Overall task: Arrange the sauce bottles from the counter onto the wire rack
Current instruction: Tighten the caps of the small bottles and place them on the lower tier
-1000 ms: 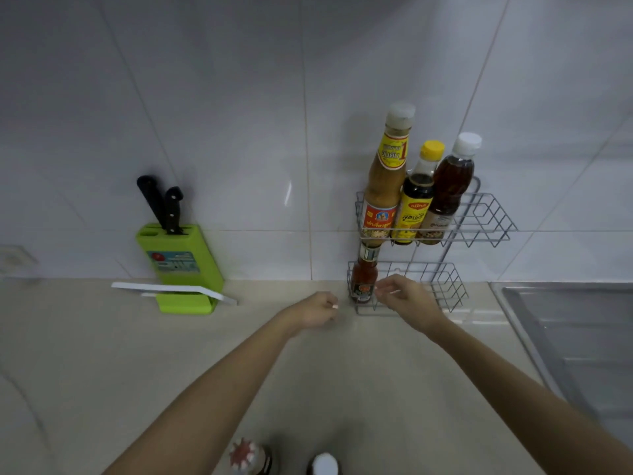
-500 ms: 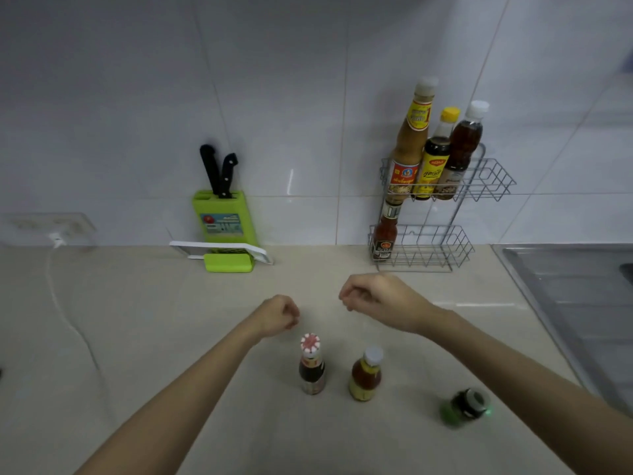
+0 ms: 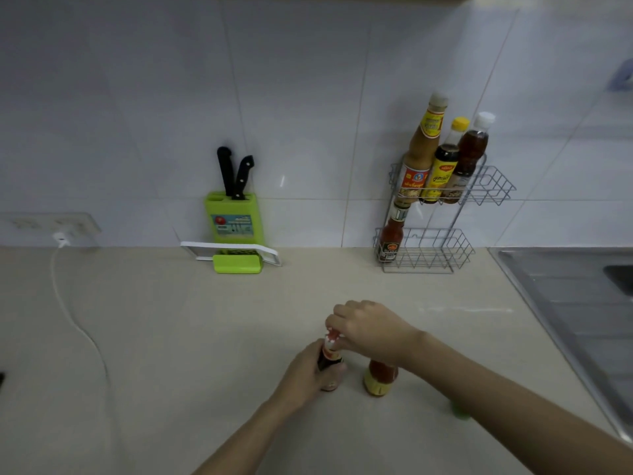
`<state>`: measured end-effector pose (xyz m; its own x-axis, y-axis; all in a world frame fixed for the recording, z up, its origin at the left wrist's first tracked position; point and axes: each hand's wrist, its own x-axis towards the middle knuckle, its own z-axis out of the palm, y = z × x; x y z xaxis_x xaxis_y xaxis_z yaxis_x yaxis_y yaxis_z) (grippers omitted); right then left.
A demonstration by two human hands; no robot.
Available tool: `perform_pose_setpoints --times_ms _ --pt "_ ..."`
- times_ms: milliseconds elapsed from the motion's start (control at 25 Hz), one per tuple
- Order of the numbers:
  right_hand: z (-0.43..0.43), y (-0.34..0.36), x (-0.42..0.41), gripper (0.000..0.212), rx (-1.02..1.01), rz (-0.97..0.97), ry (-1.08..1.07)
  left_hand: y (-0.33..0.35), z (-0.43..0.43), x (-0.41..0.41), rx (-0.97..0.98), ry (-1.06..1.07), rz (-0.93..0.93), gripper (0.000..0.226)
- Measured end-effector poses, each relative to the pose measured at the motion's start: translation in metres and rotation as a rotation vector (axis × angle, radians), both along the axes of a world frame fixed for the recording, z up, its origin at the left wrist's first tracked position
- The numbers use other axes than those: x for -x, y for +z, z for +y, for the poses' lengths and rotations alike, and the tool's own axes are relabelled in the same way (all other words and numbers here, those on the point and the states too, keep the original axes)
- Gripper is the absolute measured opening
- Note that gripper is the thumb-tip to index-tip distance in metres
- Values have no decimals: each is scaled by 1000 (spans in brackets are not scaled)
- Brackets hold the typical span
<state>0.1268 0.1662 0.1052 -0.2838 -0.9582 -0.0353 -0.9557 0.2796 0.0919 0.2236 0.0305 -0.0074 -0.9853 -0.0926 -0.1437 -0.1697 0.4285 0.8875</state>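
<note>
Counter (image 3: 205,337) near: left hand (image 3: 305,375) gripped dark bottle (image 3: 330,359), right hand (image 3: 368,329) pinched its cap; neighbouring orange bottle (image 3: 380,380) might topple if bumped.

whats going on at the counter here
A person is moving sauce bottles onto the wire rack by the wall. Both hands are on a small dark bottle standing on the counter: the left hand wraps its body, the right hand grips its red and white cap. An orange-red bottle stands beside it. Three bottles fill the rack's top tier, and one red bottle sits in the lower tier.
</note>
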Motion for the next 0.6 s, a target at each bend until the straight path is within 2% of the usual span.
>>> perform_pose_setpoints --times_ms 80,200,320,400,520,600 --pt "0 10 6 35 6 79 91 6 -5 3 42 2 23 46" --pt "-2 47 29 41 -12 112 188 33 -18 12 -63 -114 43 45" --pt "-7 87 43 42 11 100 196 74 -26 22 -105 -257 67 25" --pt "-9 104 47 41 58 65 172 95 -26 26 -104 -255 117 22" --pt "-9 115 46 37 114 -10 77 110 -24 28 -43 -176 208 35" --pt "-9 117 46 43 120 -88 -64 114 -21 28 32 -94 235 45"
